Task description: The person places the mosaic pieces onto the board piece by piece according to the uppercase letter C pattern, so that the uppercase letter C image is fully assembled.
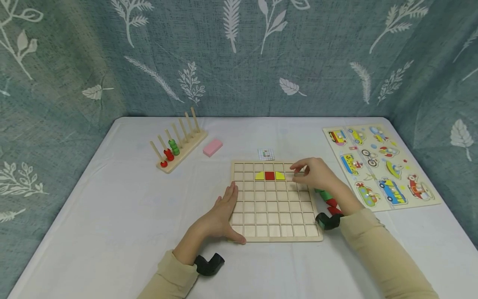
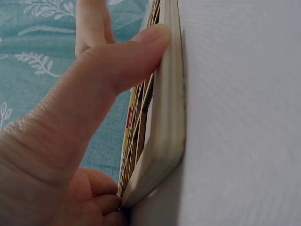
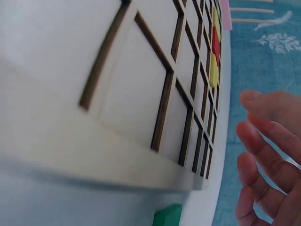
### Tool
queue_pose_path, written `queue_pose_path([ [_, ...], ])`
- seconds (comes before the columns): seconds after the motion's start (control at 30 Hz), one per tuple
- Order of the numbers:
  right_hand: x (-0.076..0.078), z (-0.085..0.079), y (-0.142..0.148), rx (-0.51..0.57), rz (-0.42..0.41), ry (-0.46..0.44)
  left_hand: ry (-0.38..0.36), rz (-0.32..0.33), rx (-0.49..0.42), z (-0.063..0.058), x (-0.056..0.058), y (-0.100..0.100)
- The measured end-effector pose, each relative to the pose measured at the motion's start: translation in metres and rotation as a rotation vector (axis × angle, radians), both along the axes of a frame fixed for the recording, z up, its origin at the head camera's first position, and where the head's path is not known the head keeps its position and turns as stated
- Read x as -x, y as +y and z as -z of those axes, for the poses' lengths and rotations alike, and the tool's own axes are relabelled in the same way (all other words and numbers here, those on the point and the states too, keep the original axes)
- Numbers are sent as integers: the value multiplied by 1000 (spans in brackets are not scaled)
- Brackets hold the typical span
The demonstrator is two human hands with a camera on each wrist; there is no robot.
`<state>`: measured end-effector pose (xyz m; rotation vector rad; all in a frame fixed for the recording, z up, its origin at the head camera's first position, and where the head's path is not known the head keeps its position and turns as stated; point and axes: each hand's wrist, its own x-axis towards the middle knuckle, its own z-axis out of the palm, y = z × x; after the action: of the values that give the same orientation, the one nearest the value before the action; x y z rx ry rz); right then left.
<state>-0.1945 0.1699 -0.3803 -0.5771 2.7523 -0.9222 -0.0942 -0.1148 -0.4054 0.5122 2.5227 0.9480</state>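
Observation:
A wooden grid board (image 1: 276,239) lies flat on the table. In its second row from the back, a red square piece (image 1: 269,176) sits between two yellow pieces with curved outer ends, one of them the right yellow piece (image 1: 279,176). My left hand (image 1: 218,218) is spread at the board's left side, with its thumb on the near edge. Over the far right part of the board hovers my right hand (image 1: 317,174), its fingers loosely bent and nothing between them. Beside the board's right edge, partly under the right forearm, are green pieces (image 3: 168,215) and red pieces (image 1: 331,202).
A small patterned card (image 1: 266,154) lies behind the board. To the left are a pink block (image 1: 213,147) and a wooden peg stand (image 1: 186,153) with red and green beads. A vehicle picture puzzle (image 1: 381,166) lies at the right. A leaf-print cloth (image 1: 239,74) hangs behind the table.

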Motion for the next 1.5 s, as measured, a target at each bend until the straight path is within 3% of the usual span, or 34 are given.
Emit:
queue_pose_path([
  [0.77, -11, 5, 38, -21, 52, 23, 7, 5, -4, 0, 0, 0],
  [1.5, -21, 4, 58, -84, 94, -32, -1, 5, -8, -5, -1, 0],
])
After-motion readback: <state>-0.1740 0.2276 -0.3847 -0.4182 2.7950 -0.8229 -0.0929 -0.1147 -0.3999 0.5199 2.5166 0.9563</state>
